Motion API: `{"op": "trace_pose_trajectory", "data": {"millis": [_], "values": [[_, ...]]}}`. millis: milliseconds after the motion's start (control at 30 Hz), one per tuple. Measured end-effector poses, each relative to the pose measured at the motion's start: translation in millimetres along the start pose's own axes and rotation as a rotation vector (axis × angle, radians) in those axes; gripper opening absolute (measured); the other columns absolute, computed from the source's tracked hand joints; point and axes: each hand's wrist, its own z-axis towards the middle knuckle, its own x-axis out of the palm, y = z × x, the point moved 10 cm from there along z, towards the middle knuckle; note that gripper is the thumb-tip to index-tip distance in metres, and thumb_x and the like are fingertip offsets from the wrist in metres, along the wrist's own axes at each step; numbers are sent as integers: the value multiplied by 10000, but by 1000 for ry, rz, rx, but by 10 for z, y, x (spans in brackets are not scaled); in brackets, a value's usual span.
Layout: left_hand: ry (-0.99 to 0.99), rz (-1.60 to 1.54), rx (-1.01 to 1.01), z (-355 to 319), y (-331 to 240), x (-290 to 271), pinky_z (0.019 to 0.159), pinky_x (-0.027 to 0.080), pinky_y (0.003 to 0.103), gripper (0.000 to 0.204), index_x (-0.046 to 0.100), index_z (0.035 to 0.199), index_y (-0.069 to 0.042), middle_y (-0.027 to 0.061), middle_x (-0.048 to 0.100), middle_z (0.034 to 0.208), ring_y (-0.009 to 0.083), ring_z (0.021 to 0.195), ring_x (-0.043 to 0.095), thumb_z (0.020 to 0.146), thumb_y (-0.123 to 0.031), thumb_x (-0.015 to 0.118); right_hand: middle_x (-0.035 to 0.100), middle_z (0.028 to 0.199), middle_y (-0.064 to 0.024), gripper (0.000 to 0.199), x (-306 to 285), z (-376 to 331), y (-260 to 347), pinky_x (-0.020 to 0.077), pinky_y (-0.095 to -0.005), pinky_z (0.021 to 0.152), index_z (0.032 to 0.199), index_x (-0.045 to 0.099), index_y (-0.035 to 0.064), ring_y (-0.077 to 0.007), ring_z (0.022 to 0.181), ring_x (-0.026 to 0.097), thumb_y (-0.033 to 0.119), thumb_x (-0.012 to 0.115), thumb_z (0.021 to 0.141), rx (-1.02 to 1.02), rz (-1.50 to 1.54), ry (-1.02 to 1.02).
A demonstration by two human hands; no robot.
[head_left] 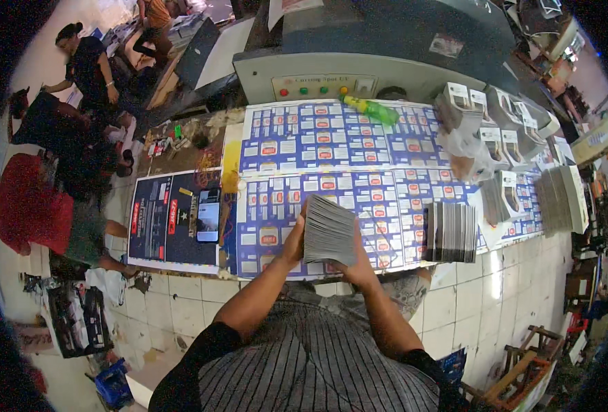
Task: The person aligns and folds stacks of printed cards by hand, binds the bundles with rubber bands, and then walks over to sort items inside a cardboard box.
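A thick stack of grey card pieces is between my hands, in front of my body and over the near edge of the table. My left hand is closed on its left side. At the lower right of the stack, my right hand grips the other side. Most of the fingers are hidden by the cards. To the right, another row of cards stands on edge on the printed blue sheets covering the table.
Several bundles of folded cards stand at the right, with a clear plastic bag against them. A green bottle lies below the machine's button panel. A phone rests on a dark printed sheet. Other people are at the left.
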Motion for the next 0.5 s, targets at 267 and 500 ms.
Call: {"op": "trace_pose_trajectory", "data": {"millis": [267,500], "values": [[0,29,3,161,49,-21,1119,279,419,829,90,1539,-191,93,250,1531,243,1377,289,916,-667,360,394,1398,-175,1213,1,180,-102,525,-371,899,1508,-60,89,-299,1221,483,113,834,687,295,180,214],[-114,-90,-55,35,199,-1,1119,280,412,815,100,1539,-189,88,259,1526,235,1373,296,925,-649,375,408,1403,-154,1248,-45,56,72,454,-390,985,1509,-71,89,-270,1250,460,163,856,677,15,80,-19]]}}
